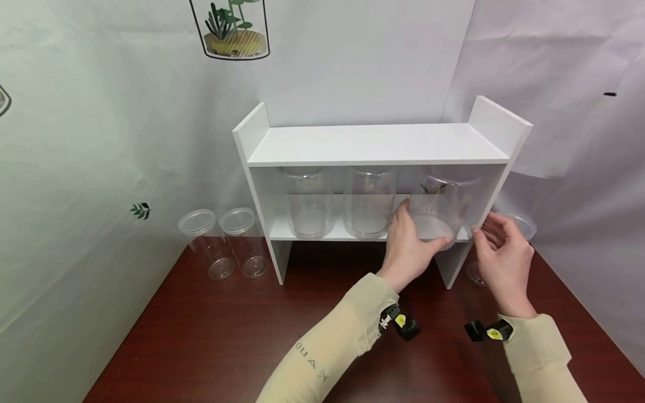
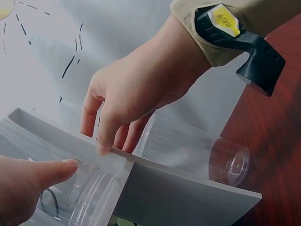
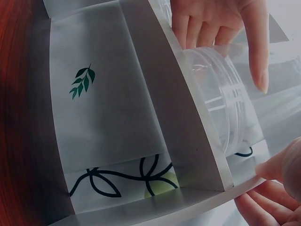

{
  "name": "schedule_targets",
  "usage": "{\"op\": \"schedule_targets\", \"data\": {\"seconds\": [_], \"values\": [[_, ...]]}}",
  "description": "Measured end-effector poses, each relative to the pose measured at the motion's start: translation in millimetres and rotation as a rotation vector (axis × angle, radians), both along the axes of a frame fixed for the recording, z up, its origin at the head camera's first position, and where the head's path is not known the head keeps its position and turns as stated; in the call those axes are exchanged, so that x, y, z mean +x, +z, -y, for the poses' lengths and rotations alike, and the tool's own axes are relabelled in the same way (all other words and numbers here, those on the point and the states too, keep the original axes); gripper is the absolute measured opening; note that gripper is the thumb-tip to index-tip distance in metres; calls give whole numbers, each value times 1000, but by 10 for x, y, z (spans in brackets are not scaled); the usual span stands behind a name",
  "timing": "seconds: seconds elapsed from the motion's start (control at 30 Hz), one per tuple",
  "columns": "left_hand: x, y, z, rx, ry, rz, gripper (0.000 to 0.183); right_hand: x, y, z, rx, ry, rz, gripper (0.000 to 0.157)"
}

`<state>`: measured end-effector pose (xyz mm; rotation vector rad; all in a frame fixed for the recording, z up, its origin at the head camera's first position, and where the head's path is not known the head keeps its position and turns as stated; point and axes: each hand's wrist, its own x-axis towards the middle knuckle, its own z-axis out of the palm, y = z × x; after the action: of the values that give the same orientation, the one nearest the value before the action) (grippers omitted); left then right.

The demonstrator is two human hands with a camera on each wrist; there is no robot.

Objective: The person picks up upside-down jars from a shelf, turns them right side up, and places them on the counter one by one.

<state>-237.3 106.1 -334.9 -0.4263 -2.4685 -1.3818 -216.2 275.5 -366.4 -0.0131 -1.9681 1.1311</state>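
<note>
On the right end of a white two-tier shelf's [image 1: 375,144] lower board stands a clear plastic jar [image 1: 443,207], tilted a little in the head view. My left hand [image 1: 408,246] holds it, fingers at its left side and thumb across its front; in the right wrist view that thumb stands over the jar's ridged end [image 3: 221,99]. My right hand [image 1: 506,257] pinches the front edge of the right side panel [image 2: 188,188], thumb on the edge and fingers outside, as the left wrist view shows. The fingers' far contact with the jar is partly hidden.
Two more clear jars stand on the lower board, one at left [image 1: 308,204], one in the middle [image 1: 370,204]. Two lidded jars [image 1: 204,246] [image 1: 244,243] are left of the shelf; another jar [image 1: 521,226] is behind my right hand. The tabletop [image 1: 201,347] is dark red wood.
</note>
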Motion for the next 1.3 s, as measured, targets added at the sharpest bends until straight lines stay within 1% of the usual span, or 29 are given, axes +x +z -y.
{"op": "schedule_targets", "data": {"seconds": [0.07,0.37,0.47,0.73,0.9,1.0,1.1,1.23,1.3], "values": [[24,-5,13,6,-3,-6,99,-1,4,0,2,-3,0,36],[144,-33,63,49,-19,24,98,7,9,-3,2,-10,14,36],[195,-44,107,75,-45,36,97,13,8,-6,4,-14,21,36],[342,-98,277,152,-104,36,94,16,4,-3,-13,-19,28,34],[451,-131,403,224,-162,30,93,15,2,-3,-11,-13,22,35],[525,-181,477,258,-192,29,93,14,7,-5,-10,-8,15,35],[579,-260,543,295,-218,23,93,14,7,-7,-10,-5,13,36],[602,-370,627,354,-245,24,89,14,8,-4,-15,-2,15,36],[602,-420,673,374,-250,40,88,16,7,2,-15,-3,19,36]]}}
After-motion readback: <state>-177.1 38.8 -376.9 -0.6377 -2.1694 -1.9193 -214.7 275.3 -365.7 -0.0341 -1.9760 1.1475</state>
